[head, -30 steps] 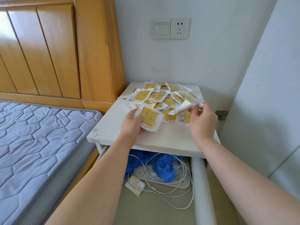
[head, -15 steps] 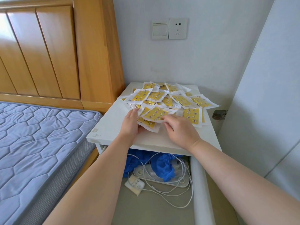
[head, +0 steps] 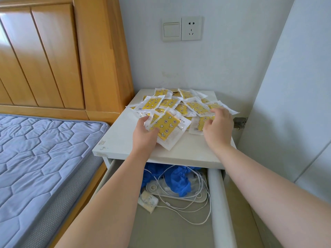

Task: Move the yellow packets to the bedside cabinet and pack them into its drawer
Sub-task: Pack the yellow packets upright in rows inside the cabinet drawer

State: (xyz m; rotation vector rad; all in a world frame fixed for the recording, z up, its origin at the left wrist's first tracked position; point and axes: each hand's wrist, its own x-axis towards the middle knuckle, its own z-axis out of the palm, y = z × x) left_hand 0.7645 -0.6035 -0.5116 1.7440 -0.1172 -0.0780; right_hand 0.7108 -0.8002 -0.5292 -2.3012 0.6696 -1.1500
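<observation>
Several yellow packets (head: 180,106) in clear wrappers lie heaped on the white bedside cabinet (head: 125,140). My left hand (head: 146,136) grips a small stack of packets (head: 168,127) at the pile's near left edge, thumb on top. My right hand (head: 217,126) hovers with curled fingers over the packets on the pile's right side, touching one packet (head: 197,125); whether it grips it is unclear. Below the cabinet top the drawer (head: 222,203) stands pulled out toward me.
The drawer holds blue cloth (head: 178,179), a white power strip (head: 179,195) with tangled white cables and a small pale packet (head: 147,201). A mattress (head: 41,158) and wooden headboard (head: 53,56) stand to the left, a white wall panel (head: 295,104) to the right.
My right hand has moved from the stack in my left hand back to the right side of the pile. The stack in my left hand has grown.
</observation>
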